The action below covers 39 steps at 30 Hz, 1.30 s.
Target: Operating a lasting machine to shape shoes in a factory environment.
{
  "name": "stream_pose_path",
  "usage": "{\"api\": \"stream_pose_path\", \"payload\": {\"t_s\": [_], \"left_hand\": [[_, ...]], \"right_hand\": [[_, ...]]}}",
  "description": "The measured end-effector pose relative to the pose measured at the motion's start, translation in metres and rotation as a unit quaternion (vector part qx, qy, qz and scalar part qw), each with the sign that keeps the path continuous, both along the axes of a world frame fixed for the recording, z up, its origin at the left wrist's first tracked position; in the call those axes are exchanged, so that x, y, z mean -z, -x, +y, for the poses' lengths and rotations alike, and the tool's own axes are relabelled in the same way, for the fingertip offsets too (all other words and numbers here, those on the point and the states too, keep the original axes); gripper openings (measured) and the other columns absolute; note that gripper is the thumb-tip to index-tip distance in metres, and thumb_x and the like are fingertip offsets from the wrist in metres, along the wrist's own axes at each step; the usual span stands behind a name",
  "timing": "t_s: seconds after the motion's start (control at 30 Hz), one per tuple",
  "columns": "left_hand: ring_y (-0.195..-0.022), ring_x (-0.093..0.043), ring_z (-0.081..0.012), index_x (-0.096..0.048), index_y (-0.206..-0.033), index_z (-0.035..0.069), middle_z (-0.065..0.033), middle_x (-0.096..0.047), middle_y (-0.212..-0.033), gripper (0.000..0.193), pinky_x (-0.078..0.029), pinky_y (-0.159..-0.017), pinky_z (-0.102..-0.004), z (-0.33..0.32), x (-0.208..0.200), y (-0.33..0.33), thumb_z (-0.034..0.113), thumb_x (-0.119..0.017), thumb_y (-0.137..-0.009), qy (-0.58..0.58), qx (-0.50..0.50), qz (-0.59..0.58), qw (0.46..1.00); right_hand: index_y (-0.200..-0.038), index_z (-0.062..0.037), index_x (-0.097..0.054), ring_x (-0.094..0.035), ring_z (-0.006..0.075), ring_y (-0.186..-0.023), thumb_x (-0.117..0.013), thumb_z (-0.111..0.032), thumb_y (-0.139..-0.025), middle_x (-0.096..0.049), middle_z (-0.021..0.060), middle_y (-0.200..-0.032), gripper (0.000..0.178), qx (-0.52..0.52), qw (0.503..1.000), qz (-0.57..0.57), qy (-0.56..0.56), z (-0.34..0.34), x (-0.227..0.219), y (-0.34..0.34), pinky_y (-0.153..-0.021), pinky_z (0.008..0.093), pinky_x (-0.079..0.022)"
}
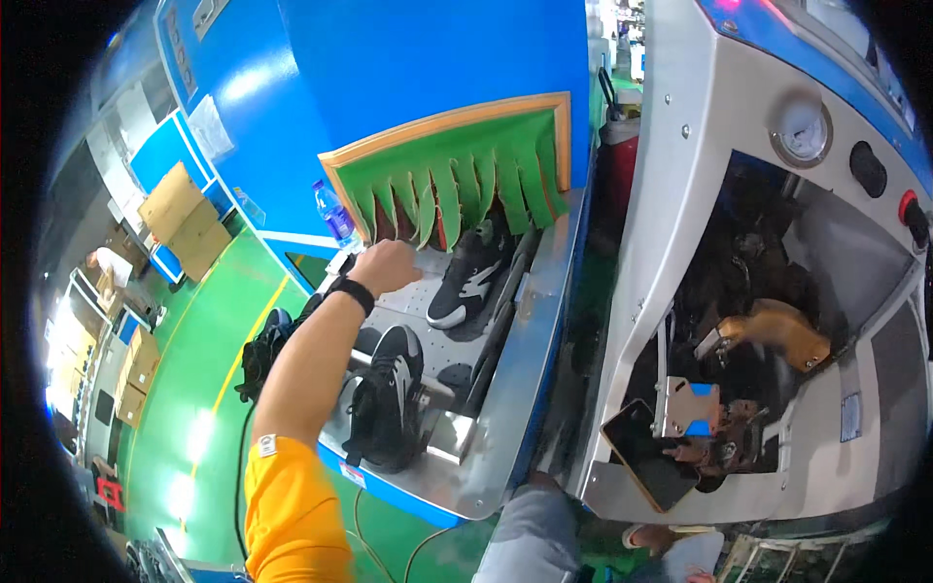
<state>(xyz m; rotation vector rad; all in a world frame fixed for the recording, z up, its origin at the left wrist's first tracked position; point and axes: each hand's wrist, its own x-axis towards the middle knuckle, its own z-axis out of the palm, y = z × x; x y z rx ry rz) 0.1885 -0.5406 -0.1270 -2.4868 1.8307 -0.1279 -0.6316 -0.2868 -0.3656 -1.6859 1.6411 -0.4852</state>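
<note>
My left hand (pixel 385 267), with a black band at its wrist and a yellow sleeve behind it, reaches over the perforated metal bed of a blue machine. Its fingers are curled, and whatever they hold, if anything, is hidden. Right beside it a black and white sneaker (pixel 468 277) lies with its heel end close to green hanging strips (pixel 457 199). Nearer to me, a second black and white sneaker (pixel 389 398) stands at the front of the bed, right of my forearm. My right hand cannot be made out in the picture.
A clear bottle (pixel 333 214) with a purple label stands left of the strip-curtained opening. At right is a grey-white machine (pixel 671 194) with an open cavity; a dark phone (pixel 649 455) leans at its lower edge. Cardboard boxes (pixel 185 222) and a person (pixel 115 272) are far left.
</note>
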Motion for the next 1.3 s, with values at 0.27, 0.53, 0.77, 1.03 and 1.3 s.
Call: {"api": "stream_pose_path", "payload": {"t_s": [0.27, 0.53, 0.77, 1.03, 1.3], "left_hand": [[-0.104, -0.068, -0.0445, -0.056, -0.134, 0.0, -0.0287, -0.068, -0.116, 0.054, -0.054, -0.094, -0.047, -0.085, 0.138, -0.156, 0.003, -0.054, -0.08, 0.109, 0.079, 0.098, 0.986], [-0.112, -0.067, -0.0402, -0.048, -0.143, -0.002, -0.0298, -0.069, -0.115, 0.08, -0.053, -0.094, -0.0439, -0.141, 0.13, -0.106, 0.025, -0.079, -0.074, 0.126, -0.092, 0.341, 0.927], [-0.067, -0.072, -0.0335, -0.071, -0.084, -0.009, -0.0207, -0.07, -0.071, 0.057, -0.057, -0.07, -0.0423, -0.14, 0.102, -0.098, 0.046, -0.082, -0.074, 0.016, -0.062, 0.202, 0.977], [-0.06, -0.069, -0.029, -0.069, -0.083, -0.013, -0.0179, -0.064, -0.064, 0.074, -0.053, -0.059, -0.0426, -0.026, -0.02, -0.052, 0.06, -0.06, -0.093, 0.174, -0.151, 0.285, 0.93], [-0.076, -0.063, -0.0125, -0.067, -0.101, -0.007, -0.0051, -0.067, -0.083, 0.049, -0.053, -0.056, -0.0291, 0.189, -0.07, 0.129, 0.041, -0.056, -0.103, 0.377, -0.074, 0.534, 0.753]], "right_hand": [[-0.139, -0.0124, -0.055, -0.05, 0.0389, -0.129, -0.054, -0.036, -0.105, -0.052, 0.0195, -0.141, 0.042, 0.178, 0.935, -0.259, -0.166, 0.012, 0.022, 0.014, -0.111, 0.0517, -0.041], [-0.142, -0.0059, -0.053, -0.05, 0.0399, -0.126, -0.051, -0.053, -0.102, -0.05, 0.0251, -0.143, 0.062, 0.043, 0.991, 0.056, -0.116, 0.001, 0.03, 0.008, -0.106, 0.056, -0.043], [-0.141, -0.0024, -0.054, -0.049, 0.0439, -0.126, -0.051, -0.045, -0.103, -0.052, 0.0258, -0.141, 0.057, 0.046, 0.978, 0.151, -0.134, -0.006, -0.009, -0.039, -0.111, 0.051, -0.039], [-0.138, -0.0048, -0.058, -0.053, 0.0416, -0.125, -0.058, -0.027, -0.101, -0.058, 0.0224, -0.138, 0.044, -0.078, 0.951, 0.281, -0.102, -0.027, -0.089, -0.103, -0.106, 0.0515, -0.044], [-0.143, -0.0072, -0.055, -0.065, 0.0369, -0.108, -0.057, -0.013, -0.102, -0.064, 0.0191, -0.129, 0.042, -0.23, 0.94, 0.207, -0.146, -0.031, -0.161, -0.136, -0.088, 0.0426, -0.057]]}}
